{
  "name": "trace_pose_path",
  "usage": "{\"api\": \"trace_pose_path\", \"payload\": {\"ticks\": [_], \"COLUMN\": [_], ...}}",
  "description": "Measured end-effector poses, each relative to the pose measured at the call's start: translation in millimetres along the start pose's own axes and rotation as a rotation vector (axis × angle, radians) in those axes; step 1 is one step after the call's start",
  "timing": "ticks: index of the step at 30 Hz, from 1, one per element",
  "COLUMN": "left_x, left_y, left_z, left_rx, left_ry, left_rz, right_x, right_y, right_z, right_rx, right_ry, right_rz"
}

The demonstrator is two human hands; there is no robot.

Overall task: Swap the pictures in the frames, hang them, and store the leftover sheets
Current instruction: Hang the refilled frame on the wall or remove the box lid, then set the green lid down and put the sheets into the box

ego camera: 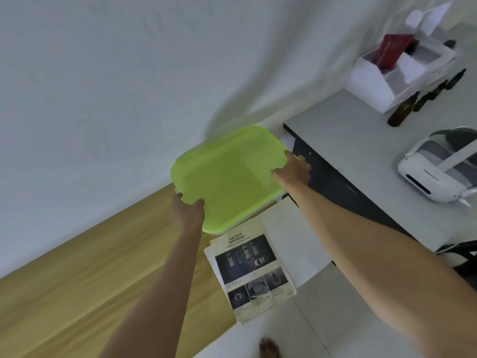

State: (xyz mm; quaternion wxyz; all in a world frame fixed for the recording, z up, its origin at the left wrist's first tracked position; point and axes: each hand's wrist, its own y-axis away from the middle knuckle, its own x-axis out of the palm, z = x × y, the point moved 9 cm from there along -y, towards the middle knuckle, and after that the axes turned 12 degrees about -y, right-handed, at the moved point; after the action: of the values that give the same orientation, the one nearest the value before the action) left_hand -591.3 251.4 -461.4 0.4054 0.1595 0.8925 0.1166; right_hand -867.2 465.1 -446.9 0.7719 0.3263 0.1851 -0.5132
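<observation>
Two bare hands grip a lime-green lid (227, 177), which is blurred and tilted and held low by the white wall. The left hand (187, 209) clamps the lid's near corner, thumb on top and fingers curled under the edge. The right hand (294, 169) clamps the far right edge, thumb across the green surface. A thin white rim shows just beneath the lid between the hands; whether the lid touches it cannot be told. Just below the left hand, towards the person, lies a stack of printed sheets (251, 273) on the floor, the top one headed "SAFETY" with dark photographs. Right of the right hand stands a grey table (361, 161), bearing a white headset (436, 166), brown bottles (402, 112) and a white organiser box (387, 73).
</observation>
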Motion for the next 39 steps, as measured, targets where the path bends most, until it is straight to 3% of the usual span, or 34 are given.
{"api": "trace_pose_path", "payload": {"ticks": [12,25,32,39], "left_x": [0.5,-22.2,-88.3,-212.4], "left_y": [8.5,10.6,15.2,2.9], "left_z": [-10.0,0.3,25.2,127.6], "left_rx": [0.067,0.128,0.211,0.169], "left_ry": [-0.109,0.104,0.223,0.232], "left_rz": [-0.071,-0.05,-0.095,-0.215], "right_x": [-4.7,-23.6,-5.3,104.8], "right_y": [-10.5,21.3,76.5,174.6], "right_z": [-11.3,13.1,55.7,94.7], "right_rx": [0.063,-0.02,-0.118,-0.193], "right_ry": [0.023,-0.198,-0.203,-0.172], "right_rz": [0.01,0.024,0.08,0.299]}}
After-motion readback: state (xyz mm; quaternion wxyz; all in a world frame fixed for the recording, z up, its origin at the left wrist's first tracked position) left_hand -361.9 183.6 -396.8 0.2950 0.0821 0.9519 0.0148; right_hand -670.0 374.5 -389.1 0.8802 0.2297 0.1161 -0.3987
